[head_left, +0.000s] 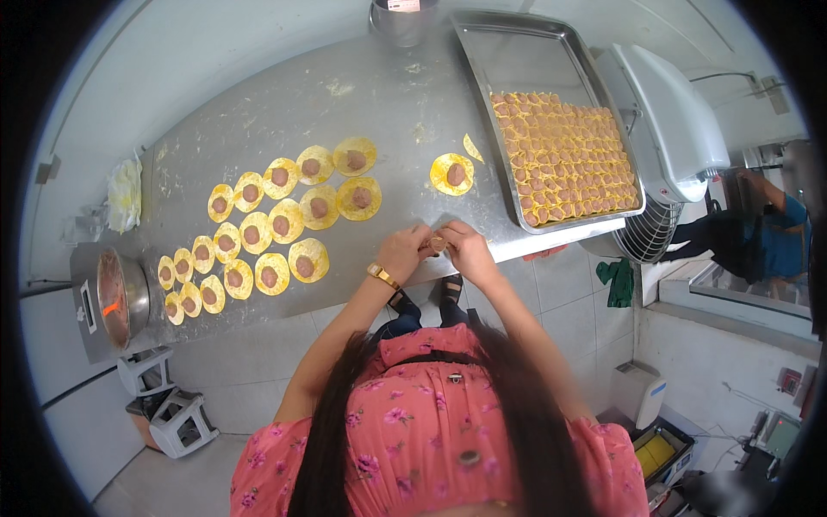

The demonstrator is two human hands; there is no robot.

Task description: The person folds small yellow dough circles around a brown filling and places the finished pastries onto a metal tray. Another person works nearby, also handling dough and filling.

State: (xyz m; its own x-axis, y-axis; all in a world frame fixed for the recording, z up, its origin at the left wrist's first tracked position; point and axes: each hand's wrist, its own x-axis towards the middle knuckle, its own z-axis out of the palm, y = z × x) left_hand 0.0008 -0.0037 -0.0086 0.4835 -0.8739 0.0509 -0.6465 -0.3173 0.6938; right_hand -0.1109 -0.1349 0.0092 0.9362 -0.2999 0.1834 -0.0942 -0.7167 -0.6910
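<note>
Over the table's (392, 95) near edge, holding a small filled piece (438, 245) midway between left hand (401, 254) and right hand (468, 248), centred in front of the body. Pinching it with the fingertips of both hands, closing in from either side. Not making out a clear long axis: looking roundish, partly covered by fingers.

Reading the key relation as grip to tray (536, 59): finding it ahead and right, with its near-left corner closest. Rating the right hand nearer, the left hand lying across the piece from it. Judging the tray's raised rim as the main snag for any move that way. Seeing packed pieces (564, 159) filling the tray from its near edge to past the middle; finding bare metal toward its far edge.

Facing a lone topped wrapper (451, 174) straight ahead of the grip, just left of the tray's left edge, with a thin yellow sliver (473, 147) just beyond it.

On the left, seeing rows of topped wrappers (281, 226) slanting from mid-table toward the left edge, well apart from the left hand. Finding open table between rows and lone wrapper, running back toward the far edge.

Farther out, noting a steel bowl (136, 297) at the table's left end and a white machine (668, 116) close beyond the tray's right edge.
</note>
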